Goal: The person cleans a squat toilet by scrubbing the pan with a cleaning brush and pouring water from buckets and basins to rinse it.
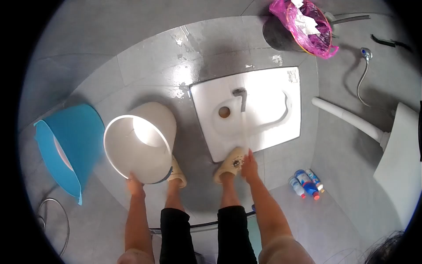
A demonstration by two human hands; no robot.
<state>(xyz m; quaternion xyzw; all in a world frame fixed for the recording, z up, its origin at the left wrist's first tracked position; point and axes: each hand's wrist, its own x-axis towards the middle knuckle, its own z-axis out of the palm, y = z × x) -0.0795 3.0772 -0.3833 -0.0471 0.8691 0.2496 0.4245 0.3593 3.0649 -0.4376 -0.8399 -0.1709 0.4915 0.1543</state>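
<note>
My left hand (134, 184) grips the near rim of a white plastic bucket (143, 143), which is held tilted with its empty inside facing up at me. My right hand (249, 167) reaches to the front edge of the white sink (268, 132), fingers stretched out and holding nothing. From the faucet (240, 93) a stream of water (244, 127) runs toward that front edge, just beyond my right hand. The drain (224, 112) lies left of the faucet. My feet in beige slippers (230, 163) stand on the grey tiled floor below.
A blue plastic basin (72, 147) leans at the left. A bin lined with a pink bag (307, 28) stands at the back. Several bottles (306, 183) lie on the floor at the right, near a white pipe (347, 116) and a white fixture (402, 149). Wet floor patches (184, 66) shine behind the sink.
</note>
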